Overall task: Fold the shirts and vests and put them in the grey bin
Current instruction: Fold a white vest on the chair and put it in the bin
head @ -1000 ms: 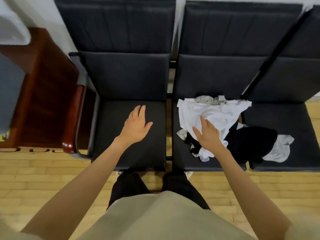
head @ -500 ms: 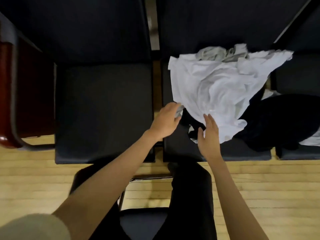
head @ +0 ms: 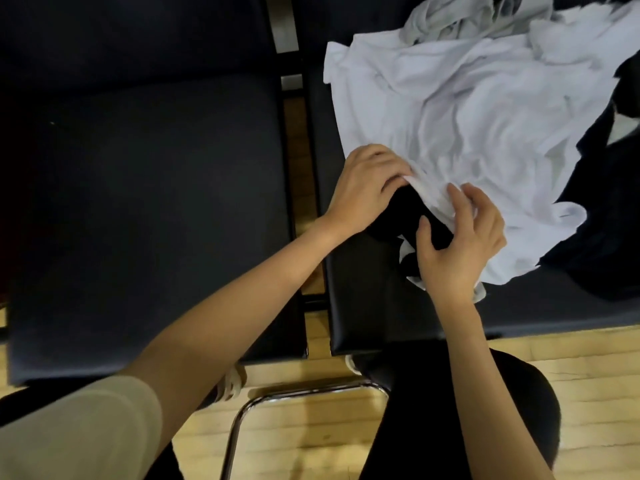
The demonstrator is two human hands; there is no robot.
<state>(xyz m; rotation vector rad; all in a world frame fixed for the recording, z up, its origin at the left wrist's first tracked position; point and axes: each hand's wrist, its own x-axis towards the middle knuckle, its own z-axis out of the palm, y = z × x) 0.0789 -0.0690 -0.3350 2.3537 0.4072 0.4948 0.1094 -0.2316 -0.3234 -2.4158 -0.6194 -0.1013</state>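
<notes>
A crumpled white shirt [head: 467,109] lies on the middle seat [head: 381,306], on top of a pile of clothes. My left hand [head: 367,188] grips the shirt's near edge, fingers curled round the hem. My right hand [head: 460,244] pinches the same edge just to the right, thumb under and fingers over the cloth. A black garment [head: 401,216] shows beneath the lifted hem between my hands. A grey garment [head: 460,15] lies bunched at the top of the pile. Another dark garment [head: 609,216] sprawls to the right. No grey bin appears in the head view.
The dark left seat [head: 145,209] has nothing on it. A narrow gap [head: 298,140] with wooden floor showing separates the two seats. Below them are a chrome chair leg [head: 249,410], wooden floor [head: 311,434] and my dark trouser legs.
The camera has dropped closer to the seats. Both hands moved onto the white shirt's near edge and took hold of it, lifting the hem off the black garment.
</notes>
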